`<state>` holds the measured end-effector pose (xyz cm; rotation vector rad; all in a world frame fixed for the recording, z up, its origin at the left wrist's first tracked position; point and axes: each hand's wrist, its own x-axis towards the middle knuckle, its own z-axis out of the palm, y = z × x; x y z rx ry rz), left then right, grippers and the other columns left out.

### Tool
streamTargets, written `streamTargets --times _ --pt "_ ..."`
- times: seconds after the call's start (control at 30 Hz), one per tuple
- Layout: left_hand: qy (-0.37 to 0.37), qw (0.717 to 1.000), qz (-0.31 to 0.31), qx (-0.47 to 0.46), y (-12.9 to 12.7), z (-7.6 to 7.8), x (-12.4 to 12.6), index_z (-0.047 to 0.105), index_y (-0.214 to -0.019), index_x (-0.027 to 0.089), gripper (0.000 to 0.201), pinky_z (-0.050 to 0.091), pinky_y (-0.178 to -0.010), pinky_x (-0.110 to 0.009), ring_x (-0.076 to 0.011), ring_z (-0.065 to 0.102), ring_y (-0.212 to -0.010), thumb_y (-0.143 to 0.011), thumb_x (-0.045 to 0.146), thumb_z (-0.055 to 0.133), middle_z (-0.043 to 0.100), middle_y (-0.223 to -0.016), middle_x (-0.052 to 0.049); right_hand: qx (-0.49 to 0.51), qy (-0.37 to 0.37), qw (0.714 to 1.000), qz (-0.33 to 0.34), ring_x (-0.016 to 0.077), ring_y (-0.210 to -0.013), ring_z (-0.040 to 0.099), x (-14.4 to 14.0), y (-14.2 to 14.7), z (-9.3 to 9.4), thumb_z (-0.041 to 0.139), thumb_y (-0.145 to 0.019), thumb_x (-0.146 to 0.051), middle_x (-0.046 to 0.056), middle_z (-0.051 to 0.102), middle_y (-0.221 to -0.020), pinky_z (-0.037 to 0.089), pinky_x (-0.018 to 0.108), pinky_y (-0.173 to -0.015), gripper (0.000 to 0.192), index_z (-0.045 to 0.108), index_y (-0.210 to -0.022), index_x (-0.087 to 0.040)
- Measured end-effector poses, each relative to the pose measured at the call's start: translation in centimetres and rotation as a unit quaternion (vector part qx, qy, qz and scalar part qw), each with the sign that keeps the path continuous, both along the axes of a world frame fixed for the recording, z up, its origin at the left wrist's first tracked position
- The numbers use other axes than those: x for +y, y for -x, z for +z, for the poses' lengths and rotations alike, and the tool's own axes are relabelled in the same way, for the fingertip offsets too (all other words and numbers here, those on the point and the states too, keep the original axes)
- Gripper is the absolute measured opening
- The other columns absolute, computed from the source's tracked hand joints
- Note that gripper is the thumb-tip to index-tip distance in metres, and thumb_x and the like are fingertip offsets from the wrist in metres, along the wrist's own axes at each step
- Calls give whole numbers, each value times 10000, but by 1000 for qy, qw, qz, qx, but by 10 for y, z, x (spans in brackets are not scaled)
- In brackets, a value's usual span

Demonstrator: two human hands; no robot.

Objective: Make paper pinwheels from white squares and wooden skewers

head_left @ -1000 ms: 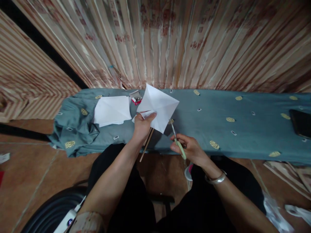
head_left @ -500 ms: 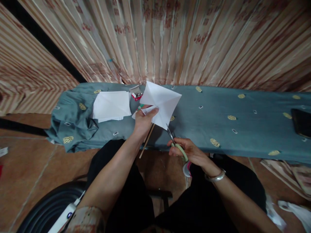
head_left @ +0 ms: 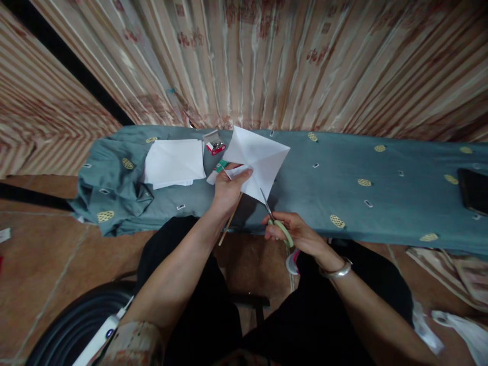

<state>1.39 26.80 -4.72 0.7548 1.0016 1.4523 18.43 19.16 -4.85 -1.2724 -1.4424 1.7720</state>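
A square sheet of white paper (head_left: 263,152) with diagonal creases is pinched in my left hand (head_left: 230,187), thumb on top. A slit runs in from its left side near my thumb. My right hand (head_left: 292,231) grips scissors (head_left: 282,231) with light green handles, their blades at the paper's lower corner. Below the paper a thin wooden stick (head_left: 231,221) sticks out over the cloth's front edge. Behind my left fingers lies a green and white tube (head_left: 219,166), partly hidden.
Left on the teal cloth (head_left: 335,178) lies a stack of white paper (head_left: 175,162). A small open red box (head_left: 215,146) with metal bits stands beside it. A dark phone-like object (head_left: 473,190) lies far right. A pleated curtain (head_left: 259,66) hangs behind.
The scissor blades have moved slightly further into the paper's lower corner. Both hands keep their grips, and the paper sits a little further right in view.
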Motion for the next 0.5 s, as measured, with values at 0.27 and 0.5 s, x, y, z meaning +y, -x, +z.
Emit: streamTargets --times 0.27,0.5 --pt "12 1000 1 1 -1 3 -1 668 -760 175 332 522 -669 -299 -190 655 -706 -551 347 860 707 -733 -24 1 12 1000 -18 92 -548 541 0 0 -1 775 -678 -520 -14 636 -629 417 227 -506 386 636 -790 -178" --pt "5 1000 -3 -17 0 1 -1 667 -774 181 350 499 -702 -318 -207 665 -758 -553 355 874 690 -747 -24 13 25 999 -30 87 -530 543 0 0 -1 801 -646 -534 -20 634 -619 439 225 -507 413 642 -786 -180"
